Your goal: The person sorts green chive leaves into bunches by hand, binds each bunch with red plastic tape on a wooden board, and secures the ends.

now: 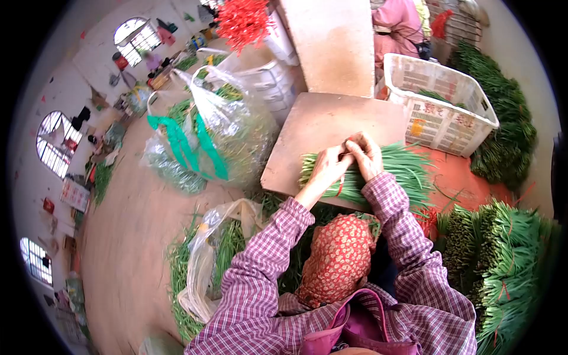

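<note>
A thick bundle of green chives (399, 171) lies across the brown board (322, 118), cut ends to the left and leaf tips to the right. A thin red tie (341, 187) loops round the bundle and disappears beneath my fingers. My left hand (328, 167) rests over the cut-end half, its fingers closed in a pinch. My right hand (367, 155) meets it fingertip to fingertip above the bundle, also pinching. Both sets of fingertips are at the tie, though the strand between them is too small to make out clearly.
Tied chive bundles (503, 266) are stacked at right, with more along the wall (503, 124). A white plastic crate (441, 127) stands beyond the board. Left are clear bags of greens (228, 127). Red ties (242, 23) hang at the top; another person (402, 26) sits behind.
</note>
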Demonstrator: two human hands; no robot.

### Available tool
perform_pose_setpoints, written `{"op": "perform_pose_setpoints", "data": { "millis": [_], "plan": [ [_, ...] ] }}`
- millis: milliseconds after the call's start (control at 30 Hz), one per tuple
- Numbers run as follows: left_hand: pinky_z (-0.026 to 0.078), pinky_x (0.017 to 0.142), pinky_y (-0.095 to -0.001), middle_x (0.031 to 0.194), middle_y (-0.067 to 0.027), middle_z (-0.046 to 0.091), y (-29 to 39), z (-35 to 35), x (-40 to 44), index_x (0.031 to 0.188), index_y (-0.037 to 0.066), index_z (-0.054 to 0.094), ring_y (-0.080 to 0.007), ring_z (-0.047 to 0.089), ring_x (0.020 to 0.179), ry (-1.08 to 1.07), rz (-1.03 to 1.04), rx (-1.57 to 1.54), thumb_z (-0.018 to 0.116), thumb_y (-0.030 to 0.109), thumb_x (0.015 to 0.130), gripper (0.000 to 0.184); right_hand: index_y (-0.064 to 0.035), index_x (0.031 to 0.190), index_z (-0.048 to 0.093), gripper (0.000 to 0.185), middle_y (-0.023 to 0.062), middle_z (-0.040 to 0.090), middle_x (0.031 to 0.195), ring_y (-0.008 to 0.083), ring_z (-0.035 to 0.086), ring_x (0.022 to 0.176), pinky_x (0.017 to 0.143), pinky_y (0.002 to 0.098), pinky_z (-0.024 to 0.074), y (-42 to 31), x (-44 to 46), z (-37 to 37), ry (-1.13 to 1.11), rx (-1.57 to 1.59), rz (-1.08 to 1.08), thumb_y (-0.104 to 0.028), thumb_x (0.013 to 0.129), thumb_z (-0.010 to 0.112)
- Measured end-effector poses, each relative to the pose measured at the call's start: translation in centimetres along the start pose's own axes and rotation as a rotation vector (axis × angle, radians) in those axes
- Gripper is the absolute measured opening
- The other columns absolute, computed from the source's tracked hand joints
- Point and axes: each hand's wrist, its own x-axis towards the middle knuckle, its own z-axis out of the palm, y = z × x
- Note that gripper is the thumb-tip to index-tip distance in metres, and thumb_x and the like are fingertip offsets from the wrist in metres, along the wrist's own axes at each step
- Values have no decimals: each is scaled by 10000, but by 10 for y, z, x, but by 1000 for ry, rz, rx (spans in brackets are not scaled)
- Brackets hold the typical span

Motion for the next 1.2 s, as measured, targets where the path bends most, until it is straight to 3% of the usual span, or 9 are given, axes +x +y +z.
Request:
{"op": "perform_pose_setpoints", "data": {
  "millis": [100,233,267,433,533,667,800,1033,1200],
  "plan": [
    [475,514,-376,570,-152,595,-12,17,4,892,-6,635,-281,579,480,163,-1,235,579,214,871,229,-6,929,570,76,27,612,854,84,553,811,770,236,453,6,3,-3,50,82,-4,-76,902,581],
    [455,730,-424,752,-159,644,-18,33,-9,780,6,652,-276,626,657,364,361,624,586,203,886,234,10,921,568,80,48,615,864,123,592,840,786,254,464,15,11,-13,156,139,21,-58,888,595],
    [387,873,-464,828,-136,659,-21,37,-13,809,24,652,-274,631,856,344,309,652,599,191,867,184,16,921,571,103,52,620,869,138,609,852,784,260,469,20,16,-17,199,144,42,-67,876,613],
    [406,861,-434,896,-106,669,-38,48,-19,880,35,633,-256,616,927,511,467,826,589,163,861,136,8,933,589,130,48,636,864,125,608,844,768,249,469,29,22,-19,251,202,138,-100,869,624],
    [432,808,-367,864,-95,666,-44,42,-8,841,51,624,-246,620,872,500,425,784,596,146,845,99,-4,1009,607,187,43,667,836,99,610,816,750,234,466,23,31,-20,135,-93,60,-127,869,622],
    [421,820,-391,824,-82,646,-50,43,-6,815,55,611,-227,609,844,506,383,752,578,150,844,104,-34,1038,659,446,159,689,917,308,655,891,787,396,501,-11,13,-26,79,-833,110,-423,823,625],
    [428,792,-378,793,-107,633,-51,43,-6,805,50,593,-257,610,822,528,431,748,588,112,812,62,-73,926,690,303,162,680,823,321,656,833,740,415,505,-11,-6,-14,1,-1019,123,-351,821,630],
    [351,992,-496,873,-99,643,-53,42,-10,872,29,616,-253,606,912,499,411,730,580,129,830,114,-81,893,670,254,170,665,797,337,645,789,717,428,499,-1,-3,2,117,-1003,61,-317,804,639],
    [316,1036,-482,1153,-170,560,-10,0,-50,1134,19,583,-316,523,1121,646,404,599,580,159,855,312,-9,927,602,195,84,659,802,139,615,626,508,252,471,8,-4,8,143,-227,236,-186,909,522]
  ]
}}
